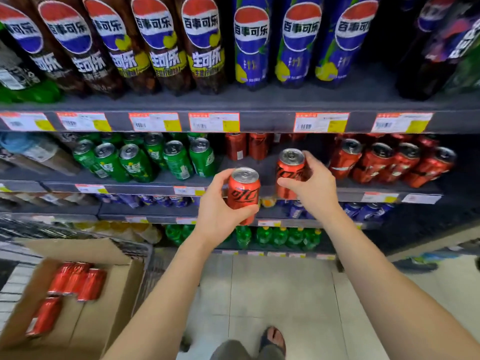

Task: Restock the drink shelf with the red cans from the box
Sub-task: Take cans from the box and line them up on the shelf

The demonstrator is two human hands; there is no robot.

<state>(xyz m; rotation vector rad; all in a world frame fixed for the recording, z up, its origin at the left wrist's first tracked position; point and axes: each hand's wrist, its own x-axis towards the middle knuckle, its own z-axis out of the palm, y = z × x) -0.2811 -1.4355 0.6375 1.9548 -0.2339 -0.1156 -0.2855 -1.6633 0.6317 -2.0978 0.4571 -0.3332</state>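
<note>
My left hand [218, 203] grips a red can [243, 194] upright, just in front of the drink shelf's edge [145, 189]. My right hand [310, 187] grips a second red can [288, 172], held upright at the shelf's front lip in the gap between two rows. Two red cans [246, 146] stand at the back of that gap. More red cans [389, 162] fill the shelf to the right. The cardboard box [117, 289] sits open at lower left with several red cans [78, 281] lying inside.
Green cans [145, 159] stand left of the gap on the same shelf. Large cola bottles [202, 45] fill the shelf above. Lower shelves hold blue cans and green bottles [280, 236]. Tiled floor and my sandalled foot [272, 339] lie below.
</note>
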